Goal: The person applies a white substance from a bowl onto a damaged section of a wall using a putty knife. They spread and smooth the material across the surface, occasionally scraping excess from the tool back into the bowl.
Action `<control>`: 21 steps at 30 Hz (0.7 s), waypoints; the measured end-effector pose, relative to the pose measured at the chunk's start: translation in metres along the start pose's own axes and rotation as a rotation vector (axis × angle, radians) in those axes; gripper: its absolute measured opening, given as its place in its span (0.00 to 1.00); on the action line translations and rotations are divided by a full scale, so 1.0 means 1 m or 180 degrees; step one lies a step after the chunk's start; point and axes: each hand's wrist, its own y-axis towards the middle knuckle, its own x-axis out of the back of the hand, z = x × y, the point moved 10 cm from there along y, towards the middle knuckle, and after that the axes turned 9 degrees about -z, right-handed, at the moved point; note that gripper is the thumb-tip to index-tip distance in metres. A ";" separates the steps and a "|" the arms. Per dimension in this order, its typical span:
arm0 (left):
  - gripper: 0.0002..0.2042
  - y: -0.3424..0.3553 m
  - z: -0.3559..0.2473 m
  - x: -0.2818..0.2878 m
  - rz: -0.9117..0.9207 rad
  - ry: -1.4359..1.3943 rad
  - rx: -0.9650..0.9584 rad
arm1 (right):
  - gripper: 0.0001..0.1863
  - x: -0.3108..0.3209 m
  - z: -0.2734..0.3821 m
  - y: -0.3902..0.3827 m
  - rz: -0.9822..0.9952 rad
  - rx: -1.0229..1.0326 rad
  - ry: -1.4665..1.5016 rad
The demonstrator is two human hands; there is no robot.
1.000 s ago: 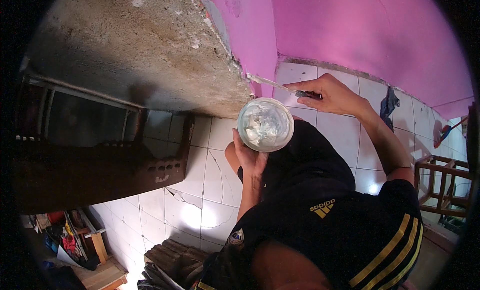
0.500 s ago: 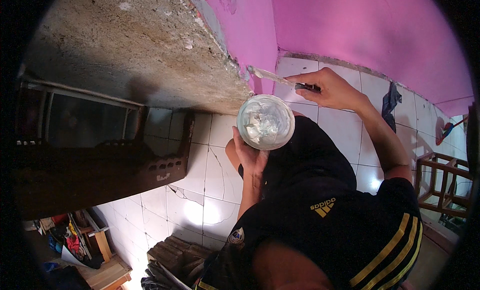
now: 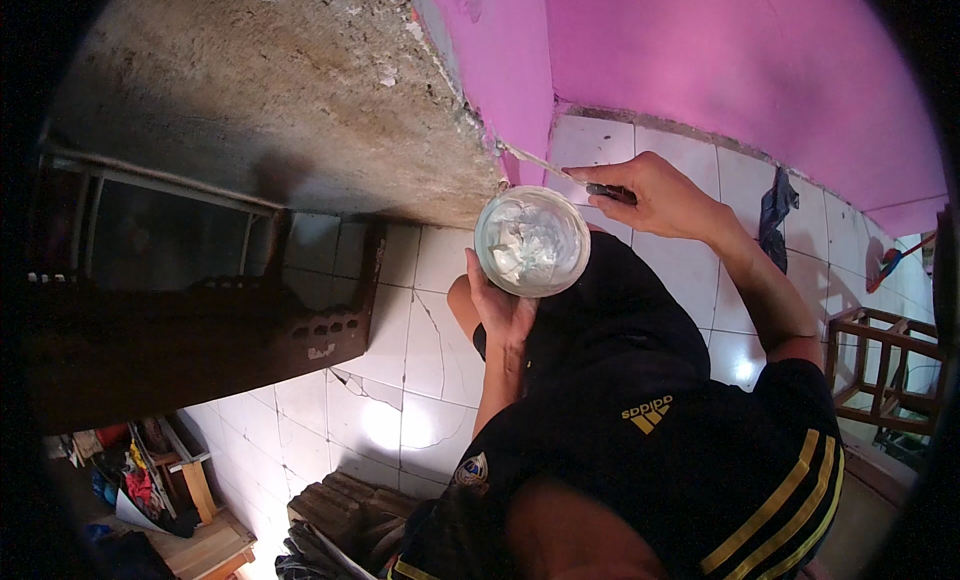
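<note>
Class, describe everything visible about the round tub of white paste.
The tub is round, translucent and whitish, seemingly plastic, lidless, with its open mouth facing the camera. White paste lies inside in uneven lumps and smears the inner wall. The left hand holds it at the lower left, partly in front of the dark shorts.
</note>
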 end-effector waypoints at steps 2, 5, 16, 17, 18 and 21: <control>0.29 0.000 0.001 -0.001 -0.0014 -0.0010 0.0026 | 0.21 0.001 0.003 -0.002 0.0072 -0.0001 -0.0096; 0.29 -0.002 -0.001 0.001 -0.0061 -0.0033 -0.0008 | 0.20 -0.001 0.006 -0.001 0.0169 0.0056 -0.0364; 0.29 -0.001 0.002 -0.001 0.0028 -0.0054 0.0052 | 0.21 0.011 0.007 -0.007 0.0037 0.0313 -0.0624; 0.29 -0.002 0.002 -0.002 0.0048 -0.0020 0.0034 | 0.21 0.010 0.003 -0.006 -0.0008 0.0326 -0.0702; 0.29 -0.003 0.002 -0.003 0.0012 0.0000 0.0029 | 0.21 0.011 0.002 -0.005 -0.0059 0.0350 -0.0768; 0.30 -0.004 0.000 -0.004 -0.0033 0.0011 0.0015 | 0.21 0.014 0.009 0.000 -0.0055 0.0493 -0.1004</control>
